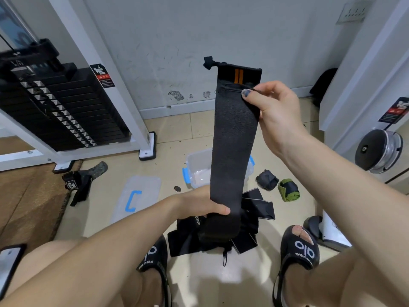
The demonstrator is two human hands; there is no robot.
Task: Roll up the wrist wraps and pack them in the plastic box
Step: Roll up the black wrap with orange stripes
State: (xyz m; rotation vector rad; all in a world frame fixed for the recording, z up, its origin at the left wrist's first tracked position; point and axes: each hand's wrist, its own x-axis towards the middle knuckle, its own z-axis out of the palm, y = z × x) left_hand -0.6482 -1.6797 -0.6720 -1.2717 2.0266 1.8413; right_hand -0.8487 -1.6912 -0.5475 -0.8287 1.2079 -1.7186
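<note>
A long black wrist wrap (233,142) with orange stripes near its top is stretched upright between my hands. My right hand (273,109) pinches its upper part, thumb on the front. My left hand (200,203) grips its lower end, thumb across the fabric. Behind the wrap, the clear plastic box (197,169) with blue clips stands open on the floor, partly hidden. Its clear lid (137,196) lies to the left. A pile of unrolled black wraps (221,235) lies between my feet. A rolled black wrap (267,179) and a rolled green-and-black wrap (288,189) sit right of the box.
A weight stack machine (59,107) with white frame stands at left, with a brown mat (28,200) and a black strap (79,185) near it. A dumbbell (378,151) sits at right. A phone (8,269) lies at lower left. My sandalled feet (298,251) flank the pile.
</note>
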